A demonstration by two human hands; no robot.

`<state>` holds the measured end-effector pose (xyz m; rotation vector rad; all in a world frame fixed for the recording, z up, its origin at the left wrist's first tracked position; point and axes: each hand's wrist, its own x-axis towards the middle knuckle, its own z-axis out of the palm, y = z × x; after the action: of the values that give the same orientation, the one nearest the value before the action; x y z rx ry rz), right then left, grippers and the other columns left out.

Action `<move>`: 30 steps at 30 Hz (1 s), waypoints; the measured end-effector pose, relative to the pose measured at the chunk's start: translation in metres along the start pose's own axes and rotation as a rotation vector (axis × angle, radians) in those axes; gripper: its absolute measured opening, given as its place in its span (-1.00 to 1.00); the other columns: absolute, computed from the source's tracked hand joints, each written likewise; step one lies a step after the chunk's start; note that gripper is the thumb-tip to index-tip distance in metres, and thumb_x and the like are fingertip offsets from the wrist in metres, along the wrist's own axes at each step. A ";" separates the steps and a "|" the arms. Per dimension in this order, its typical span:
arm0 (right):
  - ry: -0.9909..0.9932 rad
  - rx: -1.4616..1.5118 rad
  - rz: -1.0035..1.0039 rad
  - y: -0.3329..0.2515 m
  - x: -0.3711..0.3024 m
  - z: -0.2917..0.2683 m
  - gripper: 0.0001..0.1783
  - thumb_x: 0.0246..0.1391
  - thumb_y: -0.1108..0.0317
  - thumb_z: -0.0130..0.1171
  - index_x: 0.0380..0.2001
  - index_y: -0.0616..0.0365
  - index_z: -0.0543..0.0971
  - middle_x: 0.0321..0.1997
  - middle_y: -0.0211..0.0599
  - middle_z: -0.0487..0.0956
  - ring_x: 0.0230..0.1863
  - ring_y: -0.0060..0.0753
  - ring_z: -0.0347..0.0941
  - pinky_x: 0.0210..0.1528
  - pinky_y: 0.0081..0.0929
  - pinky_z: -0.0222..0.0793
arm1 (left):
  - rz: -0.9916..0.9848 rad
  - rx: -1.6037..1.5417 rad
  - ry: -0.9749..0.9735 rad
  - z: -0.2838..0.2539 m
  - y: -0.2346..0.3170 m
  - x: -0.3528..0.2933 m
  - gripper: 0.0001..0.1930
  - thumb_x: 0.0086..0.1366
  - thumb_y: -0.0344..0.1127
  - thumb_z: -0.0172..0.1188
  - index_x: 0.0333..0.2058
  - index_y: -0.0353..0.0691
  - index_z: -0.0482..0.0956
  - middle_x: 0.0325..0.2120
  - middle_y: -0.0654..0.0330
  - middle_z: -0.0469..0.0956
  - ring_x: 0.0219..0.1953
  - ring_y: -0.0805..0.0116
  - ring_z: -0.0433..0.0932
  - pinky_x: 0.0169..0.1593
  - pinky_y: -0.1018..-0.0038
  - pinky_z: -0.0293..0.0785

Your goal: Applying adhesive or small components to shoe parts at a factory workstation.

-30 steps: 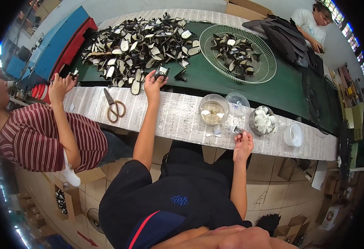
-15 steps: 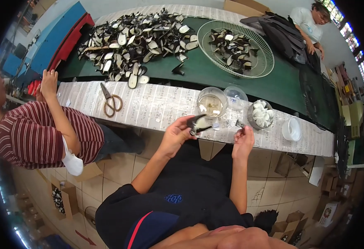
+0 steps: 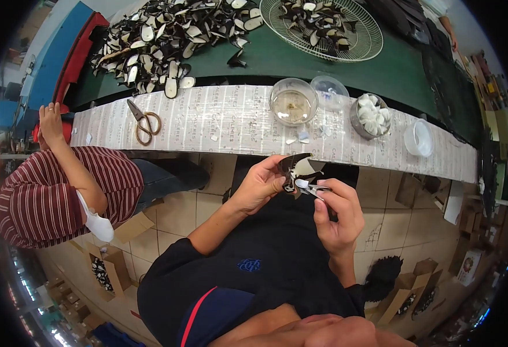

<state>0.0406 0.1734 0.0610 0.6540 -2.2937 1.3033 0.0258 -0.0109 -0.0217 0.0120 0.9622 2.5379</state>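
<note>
1. I see the left hand [image 3: 260, 186] grasping a black-and-cream shoe piece [image 3: 306, 166] between thumb and fingers, on the wearer's side of the bench [image 3: 196, 124].
2. I see the right hand [image 3: 342, 218] pinching a small metal tool [image 3: 319, 189], its tip at a white scrap [image 3: 302, 183] against the shoe piece.
3. Scissors [image 3: 139, 117] rest on the bench, left of a clear bowl [image 3: 294, 120].

Bronze-handled scissors [image 3: 138, 115], a blue-and-red panel [image 3: 56, 55], an open cardboard box [image 3: 117, 268] on tiled floor [image 3: 174, 222]
</note>
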 end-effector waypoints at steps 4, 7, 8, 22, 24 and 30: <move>-0.008 -0.081 -0.095 0.001 -0.005 0.000 -0.79 -0.04 0.56 0.27 -0.28 0.31 0.52 -0.21 -0.06 0.57 -0.36 -0.17 0.57 -0.38 -0.42 0.53 | 0.031 0.073 -0.044 -0.002 -0.007 -0.007 -0.50 0.22 -0.31 0.30 0.10 -0.30 0.38 -0.07 0.24 0.49 -0.06 0.47 0.47 0.01 0.48 0.46; -0.022 -0.094 -0.076 0.000 -0.014 -0.001 -0.78 -0.06 0.56 0.28 -0.28 0.30 0.53 -0.20 -0.08 0.57 -0.37 -0.19 0.57 -0.41 -0.44 0.52 | 0.004 0.089 -0.046 -0.005 -0.012 -0.017 -0.51 0.22 -0.31 0.30 0.08 -0.30 0.39 -0.09 0.26 0.49 -0.06 0.48 0.47 0.01 0.50 0.46; -0.031 -0.111 -0.075 0.000 -0.017 -0.001 -0.78 -0.07 0.56 0.28 -0.29 0.30 0.53 -0.19 -0.08 0.57 -0.37 -0.20 0.57 -0.42 -0.45 0.51 | 0.008 0.106 -0.054 -0.004 -0.013 -0.019 -0.52 0.22 -0.31 0.31 0.08 -0.30 0.40 -0.10 0.26 0.49 -0.06 0.48 0.46 0.01 0.50 0.46; -0.054 -0.206 -0.133 -0.007 -0.030 -0.004 -0.76 -0.09 0.54 0.31 -0.30 0.30 0.54 -0.20 -0.10 0.57 -0.46 -0.27 0.54 -0.47 -0.50 0.47 | 0.043 0.148 -0.088 0.006 -0.017 -0.028 -0.57 0.23 -0.34 0.29 0.05 -0.30 0.43 -0.13 0.26 0.47 -0.13 0.51 0.44 -0.09 0.55 0.43; -0.042 -0.121 -0.114 -0.006 -0.031 -0.002 -0.77 -0.09 0.55 0.30 -0.30 0.31 0.54 -0.21 -0.08 0.57 -0.42 -0.23 0.56 -0.44 -0.49 0.50 | 0.062 0.140 -0.039 0.009 -0.019 -0.030 -0.57 0.23 -0.35 0.29 0.05 -0.31 0.44 -0.15 0.27 0.47 -0.16 0.54 0.43 -0.12 0.57 0.42; -0.024 -0.004 -0.017 -0.010 -0.031 -0.004 -0.79 -0.07 0.59 0.28 -0.30 0.34 0.54 -0.23 -0.02 0.58 -0.37 -0.18 0.59 -0.38 -0.45 0.54 | 0.055 0.130 -0.083 0.002 -0.023 -0.031 -0.55 0.23 -0.35 0.28 0.07 -0.32 0.41 -0.11 0.24 0.49 -0.10 0.50 0.46 -0.04 0.53 0.43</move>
<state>0.0719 0.1780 0.0517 0.6907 -2.3042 1.2894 0.0633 -0.0070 -0.0304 0.1825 1.1065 2.4982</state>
